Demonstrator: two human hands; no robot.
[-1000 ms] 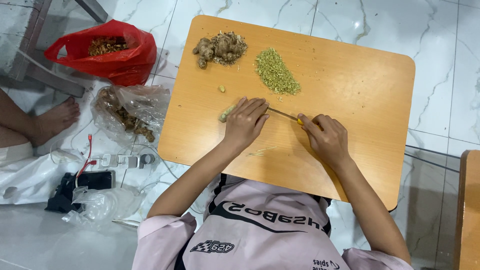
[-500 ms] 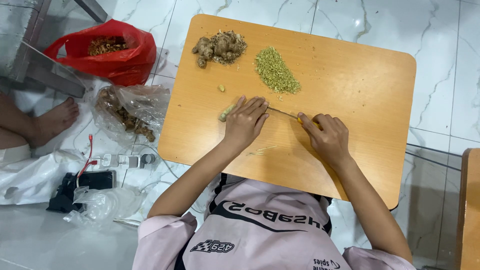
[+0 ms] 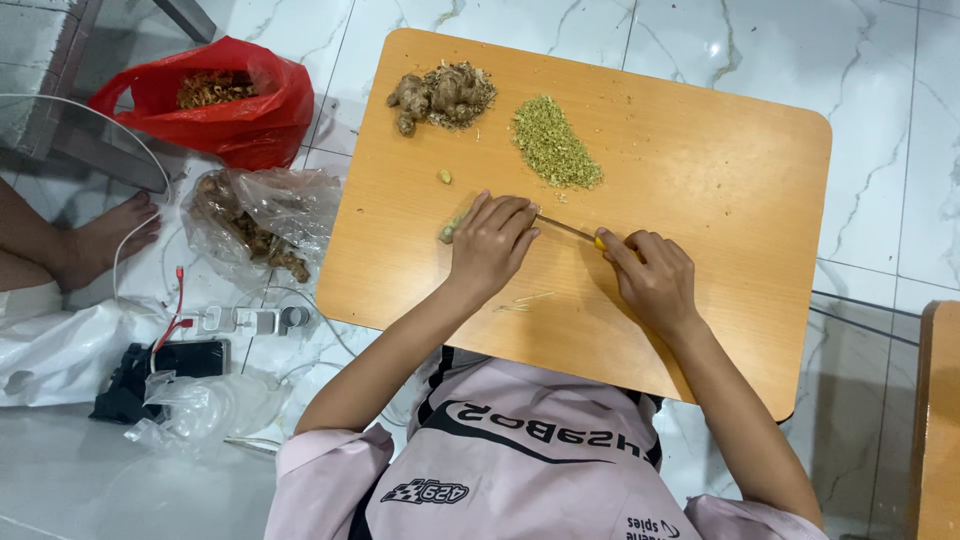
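Wooden board point(image 3: 700, 200): left hand point(image 3: 490, 245) fingers point(image 3: 500, 215) pressing ginger point(image 3: 452, 230).

On table point(image 3: 700, 200): root clump point(image 3: 440, 95) far-left corner, chopped pile point(image 3: 555, 150) just right; bags point(image 3: 235, 100) on floor, left of table.

Floor: glossy white marble-look tiles point(image 3: 880, 120) with grey veins and thin joints.
Desk: low orange-brown wooden desk point(image 3: 720, 200) with rounded corners, standing on the floor.
Right edge: part of another wooden piece point(image 3: 940, 420).
Top left: grey metal frame point(image 3: 90, 140).
Light: soft, even, pale reflections on tiles.
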